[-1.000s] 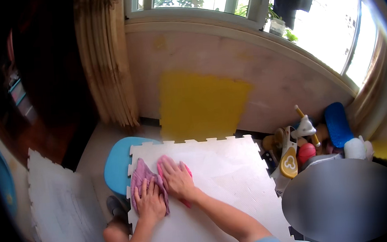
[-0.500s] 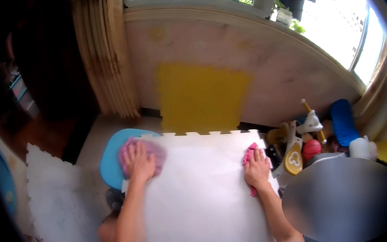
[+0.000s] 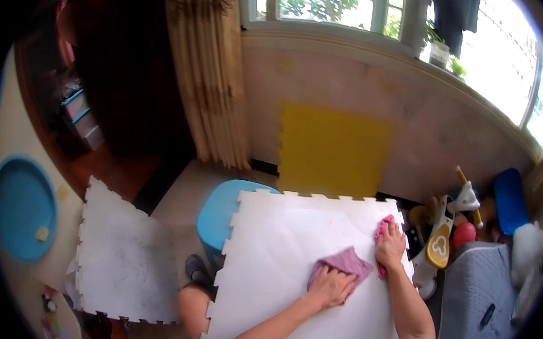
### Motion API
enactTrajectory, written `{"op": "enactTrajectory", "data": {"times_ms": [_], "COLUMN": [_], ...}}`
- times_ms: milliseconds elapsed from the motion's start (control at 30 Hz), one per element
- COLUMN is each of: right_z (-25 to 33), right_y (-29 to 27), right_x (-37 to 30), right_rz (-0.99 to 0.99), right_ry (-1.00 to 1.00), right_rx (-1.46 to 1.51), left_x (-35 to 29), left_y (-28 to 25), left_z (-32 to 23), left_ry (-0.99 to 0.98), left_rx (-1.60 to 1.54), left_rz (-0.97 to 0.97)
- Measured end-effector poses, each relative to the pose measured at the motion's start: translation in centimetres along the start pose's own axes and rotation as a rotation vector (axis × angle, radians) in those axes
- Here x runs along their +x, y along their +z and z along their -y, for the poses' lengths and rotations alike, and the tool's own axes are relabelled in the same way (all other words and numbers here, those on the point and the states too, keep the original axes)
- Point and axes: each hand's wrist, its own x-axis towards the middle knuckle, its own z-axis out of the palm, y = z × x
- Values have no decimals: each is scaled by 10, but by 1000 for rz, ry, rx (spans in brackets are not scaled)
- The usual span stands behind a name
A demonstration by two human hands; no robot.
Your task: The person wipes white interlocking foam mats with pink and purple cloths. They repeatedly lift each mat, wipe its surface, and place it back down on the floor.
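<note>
A white foam mat tile [image 3: 277, 256] with toothed edges lies in front of me, its far left corner over a light blue stool [image 3: 221, 213]. My left hand [image 3: 332, 288] presses a purple cloth [image 3: 352, 262] onto the mat's middle right, fingers curled on the cloth. Close to the right edge, my right hand [image 3: 391, 247] holds down a bright pink cloth [image 3: 381, 231], part of which shows past the fingers. The two cloths are apart, with a narrow strip of mat between them.
Another white mat tile [image 3: 124, 259], smudged grey, stands at the left. Beyond it is a blue basin [image 3: 25, 206]. A yellow tile [image 3: 332, 150] leans on the far wall. Toys, including a white and yellow ride-on [image 3: 439, 243], and a grey cushion [image 3: 478, 293] crowd the right.
My left hand has swept the purple cloth from the mat's far left corner to its middle right. The right hand keeps to the right edge. The view has turned left.
</note>
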Motion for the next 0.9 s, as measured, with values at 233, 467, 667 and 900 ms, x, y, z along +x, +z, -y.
{"op": "enactTrajectory", "data": {"times_ms": [233,467,667,900], "right_z": [130,154,100,34], "right_y": [-11,-21,-97,-163], "right_x": [-141,-201,-205,-217], "right_rz": [207,116,185,112], "right_ry": [-558,-789,-300,-137], "right_rx": [306,478,1084,1187], "left_x": [-149,-204,-218,-271], "left_y": [-126,-147,-212,-447], "left_z": [59,90,35,-39], "left_ry": [-366,-1013,-739,-441], "left_rx": [317,-280,-628,-375], "left_rz": [-762,-546,-585,-991]}}
